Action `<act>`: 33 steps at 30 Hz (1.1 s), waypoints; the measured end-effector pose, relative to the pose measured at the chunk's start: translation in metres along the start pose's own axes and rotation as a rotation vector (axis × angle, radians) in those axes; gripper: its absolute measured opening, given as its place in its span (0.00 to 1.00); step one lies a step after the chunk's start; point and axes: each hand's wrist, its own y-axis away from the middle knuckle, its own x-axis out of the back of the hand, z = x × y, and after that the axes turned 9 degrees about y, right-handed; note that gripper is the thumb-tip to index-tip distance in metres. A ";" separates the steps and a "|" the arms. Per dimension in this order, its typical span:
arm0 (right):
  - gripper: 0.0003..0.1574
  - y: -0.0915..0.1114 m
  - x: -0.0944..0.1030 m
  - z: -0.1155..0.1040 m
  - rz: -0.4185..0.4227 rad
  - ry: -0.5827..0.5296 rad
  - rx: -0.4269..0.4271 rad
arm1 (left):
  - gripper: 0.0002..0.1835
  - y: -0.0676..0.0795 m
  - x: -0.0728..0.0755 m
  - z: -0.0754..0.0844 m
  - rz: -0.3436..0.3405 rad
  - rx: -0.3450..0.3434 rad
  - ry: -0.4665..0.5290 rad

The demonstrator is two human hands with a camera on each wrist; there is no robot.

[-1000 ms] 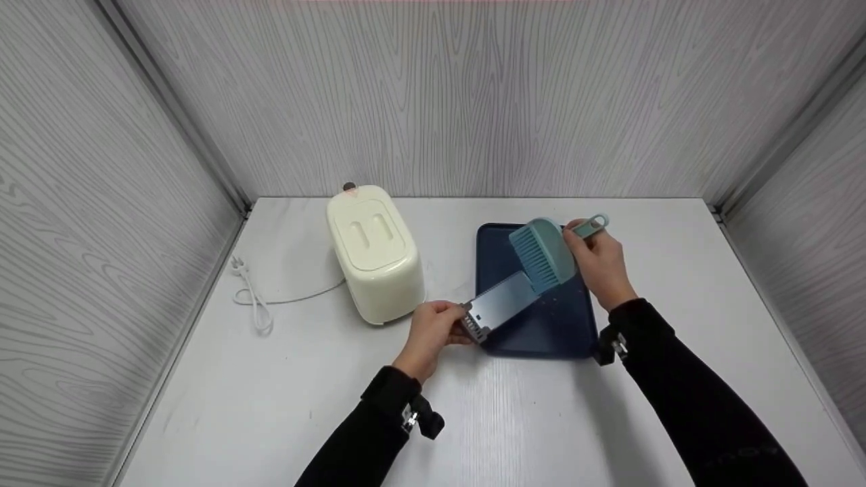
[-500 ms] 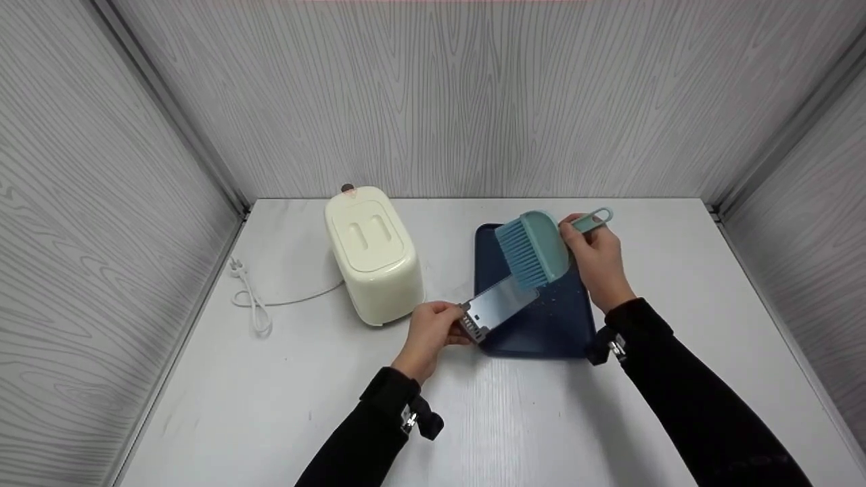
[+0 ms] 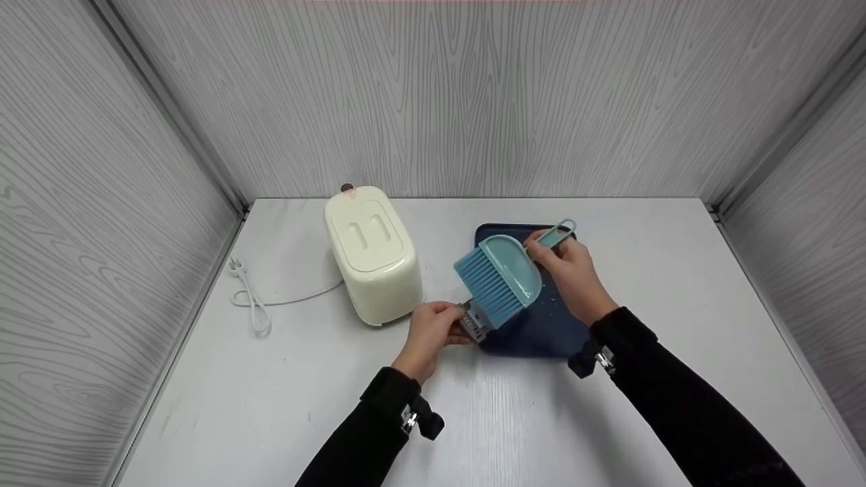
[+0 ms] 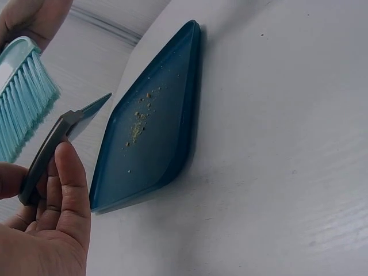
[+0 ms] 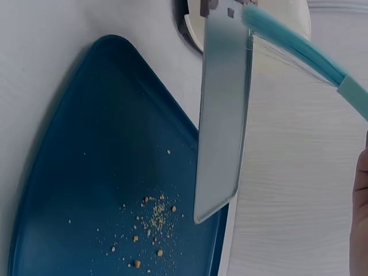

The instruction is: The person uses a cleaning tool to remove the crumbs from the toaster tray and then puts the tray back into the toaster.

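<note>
My left hand [image 3: 429, 333] pinches the grey slotted end of a toaster crumb tray [image 5: 223, 109], a flat metal plate held tilted above a dark blue serving tray [image 3: 548, 325]. In my right hand [image 3: 572, 274] is the handle of a light blue brush [image 3: 511, 264]. Its bristles lie over the metal plate near the grey end, hiding most of it in the head view. The right wrist view shows the bristle tips right at that end. Crumbs [image 4: 137, 127] lie scattered on the blue tray below.
A cream toaster [image 3: 375, 257] with a lid on top stands left of the blue tray. Its cord and white plug [image 3: 254, 294] lie farther left. Wood-grained panels [image 3: 433, 101] wall in the white table [image 3: 325, 406] at the back and sides.
My right hand has moved the brush left and toward me, along the metal plate from its far end to its grey end. My left hand has stayed nearly still.
</note>
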 end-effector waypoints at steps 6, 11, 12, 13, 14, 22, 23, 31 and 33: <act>0.22 0.003 -0.007 0.003 -0.028 -0.033 -0.025 | 0.10 0.001 0.001 0.000 -0.009 -0.001 0.000; 0.22 0.004 -0.011 0.005 -0.041 -0.034 -0.033 | 0.10 0.002 0.001 0.001 -0.009 -0.009 0.004; 0.23 0.004 -0.011 0.005 -0.044 -0.036 -0.037 | 0.10 0.002 0.001 0.000 -0.008 -0.010 0.000; 0.23 0.004 -0.011 0.006 -0.048 -0.038 -0.041 | 0.10 0.002 0.001 0.001 -0.008 -0.010 -0.003; 0.23 0.004 -0.011 0.006 -0.050 -0.036 -0.045 | 0.11 0.001 0.001 0.001 -0.007 -0.010 -0.007; 0.24 0.004 -0.007 0.009 -0.051 0.043 -0.076 | 0.12 0.004 0.000 0.003 -0.002 -0.001 -0.011; 0.24 0.004 -0.006 0.009 -0.050 0.056 -0.078 | 0.12 0.004 0.000 0.002 -0.004 -0.003 -0.010; 0.26 0.002 0.007 0.017 -0.027 0.121 -0.090 | 0.12 0.002 0.001 0.000 -0.019 -0.012 0.003; 0.26 0.002 0.011 0.018 -0.016 0.136 -0.099 | 0.11 0.002 0.001 0.001 -0.019 -0.005 0.006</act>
